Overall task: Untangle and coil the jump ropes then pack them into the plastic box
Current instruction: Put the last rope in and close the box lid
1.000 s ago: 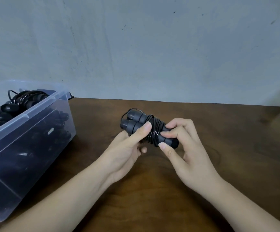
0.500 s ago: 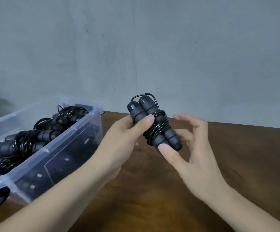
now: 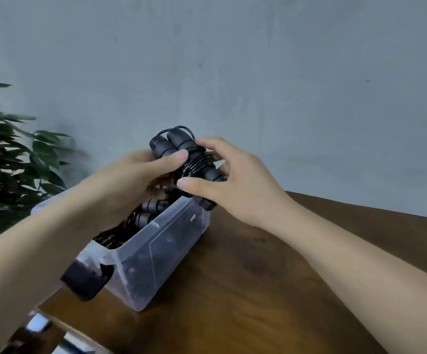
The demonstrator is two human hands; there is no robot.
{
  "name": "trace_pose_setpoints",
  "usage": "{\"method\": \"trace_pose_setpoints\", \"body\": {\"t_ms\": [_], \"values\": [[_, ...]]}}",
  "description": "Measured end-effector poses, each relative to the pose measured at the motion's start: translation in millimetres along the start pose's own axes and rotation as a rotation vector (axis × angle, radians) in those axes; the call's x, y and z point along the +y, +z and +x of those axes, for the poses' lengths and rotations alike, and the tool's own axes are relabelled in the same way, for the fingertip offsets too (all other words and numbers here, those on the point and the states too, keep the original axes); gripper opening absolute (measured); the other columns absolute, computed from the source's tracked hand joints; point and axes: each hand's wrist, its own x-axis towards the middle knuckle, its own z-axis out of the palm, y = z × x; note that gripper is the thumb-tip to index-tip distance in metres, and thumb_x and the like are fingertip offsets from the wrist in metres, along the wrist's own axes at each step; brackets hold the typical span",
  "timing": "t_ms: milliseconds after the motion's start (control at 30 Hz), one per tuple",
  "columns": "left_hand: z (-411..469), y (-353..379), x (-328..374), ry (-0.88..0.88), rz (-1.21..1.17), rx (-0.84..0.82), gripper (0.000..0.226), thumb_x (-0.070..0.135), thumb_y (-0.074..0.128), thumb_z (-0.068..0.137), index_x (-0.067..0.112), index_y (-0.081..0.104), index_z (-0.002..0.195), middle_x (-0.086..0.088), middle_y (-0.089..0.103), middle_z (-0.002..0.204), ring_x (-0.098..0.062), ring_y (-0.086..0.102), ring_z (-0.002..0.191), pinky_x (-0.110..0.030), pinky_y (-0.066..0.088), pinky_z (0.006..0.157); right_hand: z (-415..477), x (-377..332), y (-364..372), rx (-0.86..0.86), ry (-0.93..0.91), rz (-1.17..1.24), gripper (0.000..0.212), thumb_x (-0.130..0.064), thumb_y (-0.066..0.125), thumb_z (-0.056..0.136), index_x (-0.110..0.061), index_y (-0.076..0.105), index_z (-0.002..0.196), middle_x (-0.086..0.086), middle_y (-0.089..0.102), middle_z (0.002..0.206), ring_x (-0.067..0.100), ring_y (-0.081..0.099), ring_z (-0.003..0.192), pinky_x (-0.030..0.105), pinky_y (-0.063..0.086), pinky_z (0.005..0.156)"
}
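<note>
Head: left hand, right hand half-hide rope bundle; box contents murky.

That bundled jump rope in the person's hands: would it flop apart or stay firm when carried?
Probably firm: the jump rope has cord wound tightly round both handles. Likely light: the left hand and right hand hold it aloft without strain. Round handles might roll on the table.

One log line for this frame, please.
step: pack | coiled rope: held at box far end, not yet in | left hand: grips handles | right hand: grips rope | box: open, packed ropes inside
</note>
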Motion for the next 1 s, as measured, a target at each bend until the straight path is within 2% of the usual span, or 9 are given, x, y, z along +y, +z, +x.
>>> {"method": "trace_pose_setpoints", "body": {"t_ms": [100,233,367,433,567,633,733,833,1000], "values": [[-11,-44,-7,-0.055,-0.043,0.013,0.049,0.046,0.079,0.091,0.01,0.074,0.125,-0.018,0.073,0.128,-0.025,0.068,0.102,-0.036,0.051,0.087,25,-15,19,-0.097,-0.061,-0.05,0.08,-0.054,0.089,0.081,-0.043,0.054,0.152,-0.021,0.067,0.123,-0.005,0.061,0.095,0.018,0.047,0.087],[-23,-107,-21,-0.184,-0.116,-0.085,0.076,0.031,0.097,0.067,0.0,0.069,0.13,-0.023,0.071,0.122,-0.032,0.07,0.099,-0.047,0.053,0.091,51,-34,49,-0.283,-0.118,-0.072,0.084,-0.05,0.093,0.077,-0.045,0.056,0.152,-0.022,0.063,0.144,-0.002,0.06,0.125,0.024,0.048,0.109],[-23,-137,-27,-0.211,0.195,-0.187,0.047,0.017,0.089,0.076,-0.002,0.074,0.116,-0.028,0.071,0.12,-0.035,0.069,0.107,-0.039,0.056,0.093,53,-39,66,-0.41,-0.172,-0.16,0.086,-0.045,0.094,0.078,-0.045,0.054,0.154,-0.019,0.061,0.148,0.001,0.056,0.13,0.016,0.044,0.107],[-23,-151,-28,-0.232,0.402,-0.266,0.061,0.028,0.096,0.071,0.0,0.072,0.118,-0.022,0.074,0.119,-0.036,0.069,0.112,-0.043,0.049,0.104,54,-43,82,-0.473,-0.217,-0.228,0.086,-0.043,0.093,0.079,-0.042,0.053,0.155,-0.023,0.061,0.136,-0.002,0.056,0.116,0.005,0.039,0.096],[-21,-159,-22,-0.287,0.672,-0.394,0.078,0.05,0.096,0.069,0.017,0.067,0.134,-0.006,0.074,0.129,-0.027,0.068,0.125,-0.053,0.04,0.119,54,-52,104,-0.515,-0.281,-0.334,0.083,-0.039,0.088,0.084,-0.041,0.05,0.157,-0.018,0.046,0.098,-0.007,0.049,0.082,0.012,0.043,0.071],[-17,-162,-24,-0.269,0.745,-0.371,0.078,0.067,0.09,0.068,0.024,0.069,0.131,0.002,0.074,0.129,-0.022,0.067,0.125,-0.053,0.041,0.117,53,-57,111,-0.537,-0.318,-0.391,0.069,-0.031,0.082,0.087,-0.037,0.057,0.152,-0.011,0.046,0.1,-0.008,0.045,0.078,0.015,0.044,0.068],[-14,-164,-32,-0.221,0.856,-0.304,0.069,0.081,0.084,0.064,0.037,0.075,0.116,0.013,0.07,0.126,-0.015,0.066,0.121,-0.053,0.044,0.112,48,-62,127,-0.531,-0.399,-0.54,0.043,-0.023,0.071,0.093,-0.028,0.063,0.134,-0.001,0.042,0.097,0.01,0.044,0.076,0.032,0.042,0.06],[-18,-163,-35,-0.197,0.865,-0.233,0.061,0.077,0.089,0.06,0.045,0.075,0.11,0.018,0.071,0.117,-0.011,0.069,0.112,-0.05,0.049,0.107,46,-64,137,-0.448,-0.407,-0.676,0.033,-0.023,0.069,0.094,-0.026,0.064,0.126,0.0,0.039,0.096,0.025,0.051,0.083,0.035,0.037,0.062],[-31,-150,-30,-0.042,0.824,-0.026,0.063,0.059,0.101,0.055,0.05,0.072,0.11,0.018,0.077,0.107,-0.007,0.073,0.102,-0.045,0.055,0.1,51,-67,134,-0.449,-0.401,-0.673,0.025,-0.025,0.068,0.093,-0.025,0.067,0.118,-0.003,0.043,0.092,0.025,0.054,0.084,0.036,0.041,0.063]]}}
